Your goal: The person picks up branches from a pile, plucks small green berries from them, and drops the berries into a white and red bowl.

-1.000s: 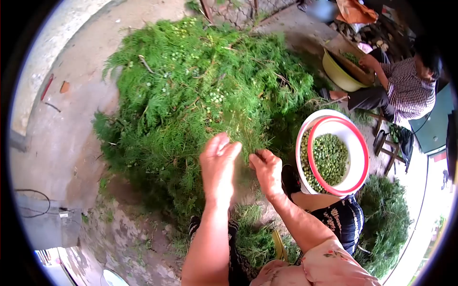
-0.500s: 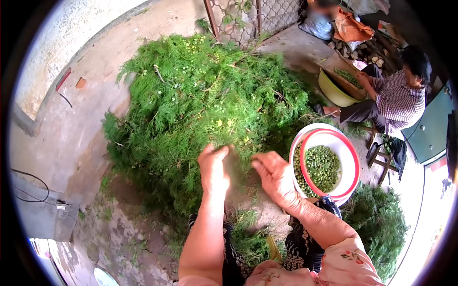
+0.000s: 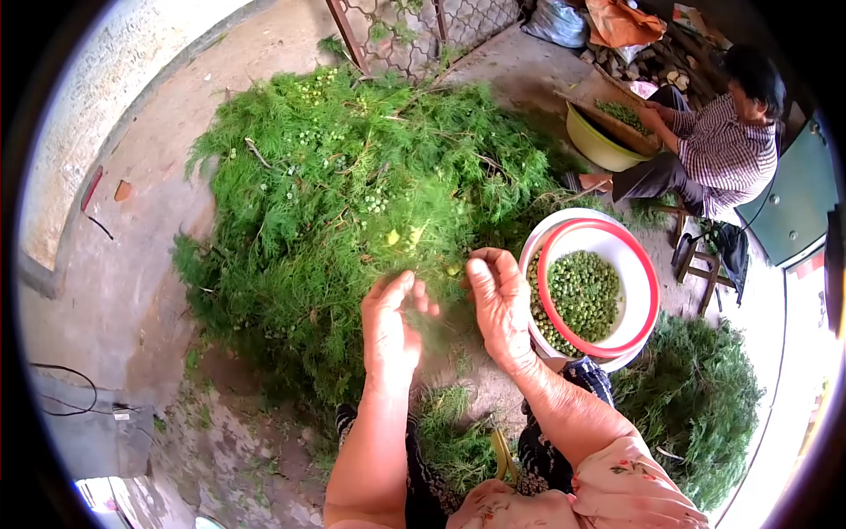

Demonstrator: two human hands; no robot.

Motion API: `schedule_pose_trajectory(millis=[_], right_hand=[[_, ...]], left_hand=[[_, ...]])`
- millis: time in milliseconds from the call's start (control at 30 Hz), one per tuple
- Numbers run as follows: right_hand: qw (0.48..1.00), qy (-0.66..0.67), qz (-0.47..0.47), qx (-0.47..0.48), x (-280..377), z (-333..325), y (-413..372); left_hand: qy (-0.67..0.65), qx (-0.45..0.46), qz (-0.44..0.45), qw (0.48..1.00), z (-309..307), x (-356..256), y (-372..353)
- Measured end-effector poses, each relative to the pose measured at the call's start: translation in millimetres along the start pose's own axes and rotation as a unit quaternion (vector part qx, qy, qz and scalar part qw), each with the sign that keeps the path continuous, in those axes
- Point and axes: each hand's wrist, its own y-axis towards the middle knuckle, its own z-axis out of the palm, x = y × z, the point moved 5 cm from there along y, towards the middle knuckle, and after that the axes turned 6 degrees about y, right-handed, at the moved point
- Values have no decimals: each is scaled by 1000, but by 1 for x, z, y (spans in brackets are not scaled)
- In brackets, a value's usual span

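Observation:
Above a large heap of feathery evergreen branches [image 3: 291, 212], my left hand [image 3: 388, 326] has its fingers closed on a green sprig [image 3: 421, 234], blurred by motion. My right hand [image 3: 504, 309] is just to the right of it, thumb and fingers pinched together. A small yellow-green round piece [image 3: 454, 270] shows by the right fingertips; what they hold I cannot tell. Beside my right hand, a red-rimmed white bowl [image 3: 636, 295] full of small round green cones [image 3: 582, 295] sits tilted inside a wider white basin [image 3: 539, 236], which also contains cones.
At the upper right a seated person [image 3: 718, 163] handles green pieces on a tray [image 3: 617, 97] over a yellow basin [image 3: 604, 152]. More branches [image 3: 692, 388] lie at the lower right. Loose sprigs [image 3: 454, 441] are between my legs. A metal lattice gate [image 3: 397, 44] stands behind the heap.
My right hand has moved up and turned so its fingertips point upward, closer to the left hand's height. The surroundings have shifted left and slightly up in view.

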Motion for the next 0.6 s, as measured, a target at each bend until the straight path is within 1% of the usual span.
schedule_pose_trajectory(millis=[33, 100, 167, 200, 233, 300, 367, 400, 500, 533, 600], right_hand=[[999, 29, 4, 19, -2, 4, -1], [998, -3, -17, 66, -1, 10, -4], [992, 34, 54, 107, 17, 17, -7], [993, -23, -17, 111, 20, 17, -3], [986, -81, -87, 115, 22, 17, 1], [970, -141, -135, 147, 24, 18, 4], [963, -146, -91, 206, 25, 22, 4], [972, -70, 6, 225, 23, 24, 3], [964, -51, 71, 249, 11, 28, 0], [959, -146, 23, 241, 7, 26, 3], [953, -171, -7, 252, 12, 26, 6]], left_hand=[[0, -7, 0, 1000, 1, 0, 0], [16, -8, -7, 1000, 0, 3, 1], [32, -5, -21, 999, -2, 7, 2], [20, -25, -17, 999, -5, 10, 5], [42, -22, -8, 999, -5, 8, 5], [84, -17, 12, 996, -5, 1, 5], [110, -11, 40, 993, -6, -3, 8], [122, -8, 55, 991, -8, -3, 10], [159, 15, 95, 983, -8, -1, 14], [179, 18, 112, 977, -7, -2, 14], [225, 22, 156, 962, -8, -2, 14]])
